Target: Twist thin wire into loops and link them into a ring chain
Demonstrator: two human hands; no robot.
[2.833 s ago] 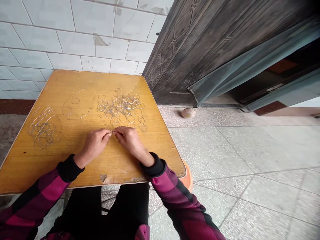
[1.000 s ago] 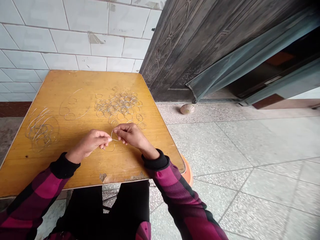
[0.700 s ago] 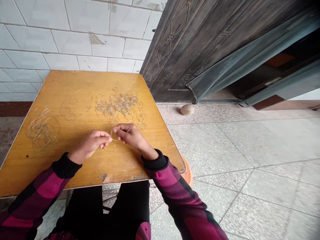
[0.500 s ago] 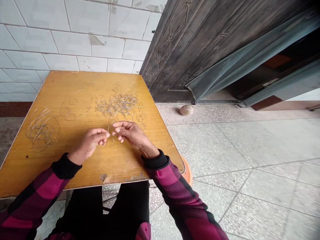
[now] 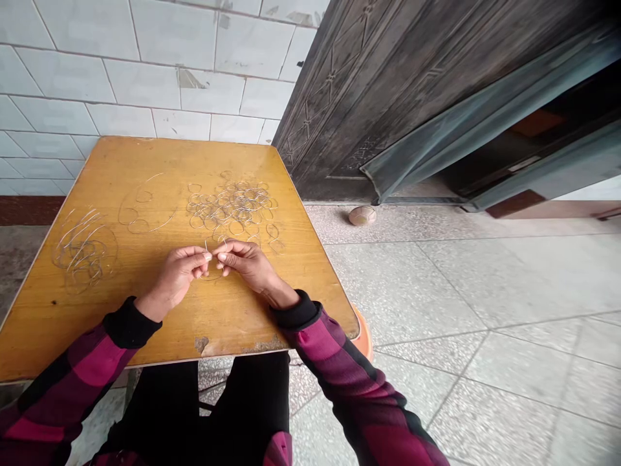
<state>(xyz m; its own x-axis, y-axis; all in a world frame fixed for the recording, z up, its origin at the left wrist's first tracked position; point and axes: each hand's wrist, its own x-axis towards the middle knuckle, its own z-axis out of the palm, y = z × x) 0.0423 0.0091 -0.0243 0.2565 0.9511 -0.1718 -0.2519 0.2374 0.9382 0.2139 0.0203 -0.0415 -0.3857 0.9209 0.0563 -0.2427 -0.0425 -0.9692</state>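
Head view: my left hand (image 5: 173, 273) and right hand (image 5: 245, 265) are together, fingertips pinching a thin wire loop (image 5: 213, 277) at 6 o'clock from the wire-ring pile (image 5: 231, 206). It looks light and springy, best held at the pinch.

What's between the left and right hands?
Head view: a thin bent wire, pinched at the fingertips of the left hand and the right hand.
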